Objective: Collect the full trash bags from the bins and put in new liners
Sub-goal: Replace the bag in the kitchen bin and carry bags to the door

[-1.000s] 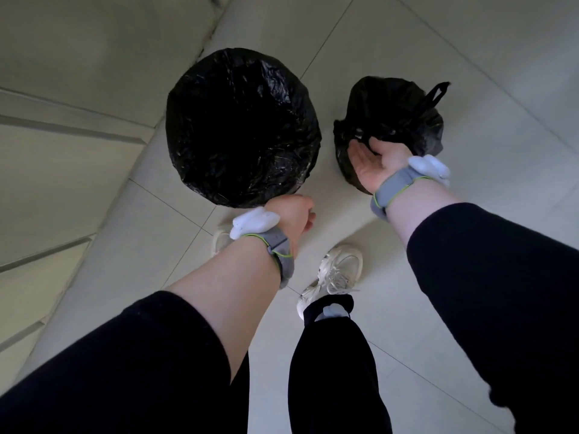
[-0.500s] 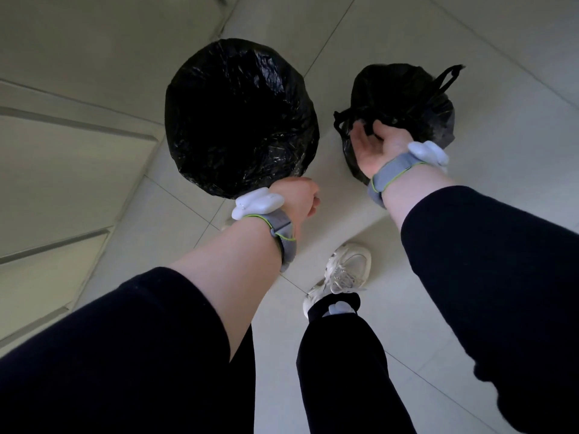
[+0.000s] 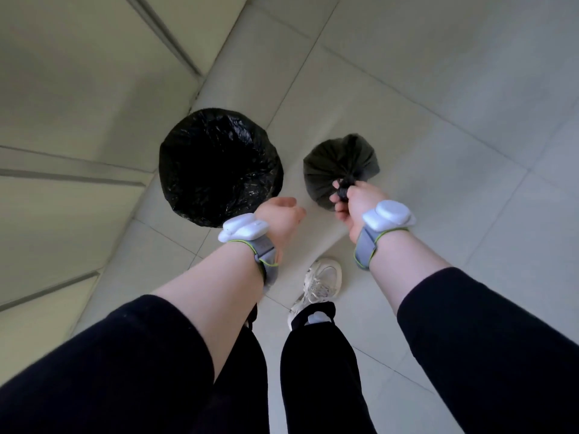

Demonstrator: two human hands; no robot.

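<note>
A round bin lined with a glossy black liner stands on the tiled floor by the wall. To its right hangs a full black trash bag, its neck bunched together. My right hand is closed on that bunched neck and holds the bag up off the floor. My left hand hovers near the bin's near rim, fingers curled loosely, with nothing visible in it. Both wrists wear grey straps with white devices.
A pale panelled wall runs along the left, meeting the floor just behind the bin. Light grey floor tiles stretch to the right and ahead. My white sneaker and dark trouser legs are below the hands.
My right hand turned over, gathered the bag's handles and lifted the bag by its neck. The view pulled back and up from the bin. My left hand came off the liner rim.
</note>
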